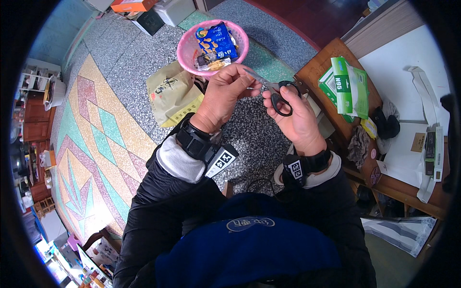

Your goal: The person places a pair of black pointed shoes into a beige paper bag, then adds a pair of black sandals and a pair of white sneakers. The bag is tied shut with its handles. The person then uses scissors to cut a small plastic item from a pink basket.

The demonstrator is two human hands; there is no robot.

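My right hand (297,120) holds a pair of scissors (275,94) by its black plastic handles, with the metal blades pointing up and left. The blades look spread apart. Beside them is my left hand (225,93), its thumb and fingers drawn together around the blade tips. Whether anything small sits in that pinch is hidden by the fingers. Beyond my hands, a pink plastic basket (182,54) on the floor holds a blue snack packet (218,41) and crumpled wrappers. A beige bag (169,93) with writing lies against the basket, left of my left hand.
To the right, a wooden cabinet (313,64) carries green-and-white mask packs (349,86), a grey cloth (358,145) and a white cardboard piece (405,153). Boxes (149,21) stand at the far side. Patterned terrazzo floor (104,126) spreads to the left.
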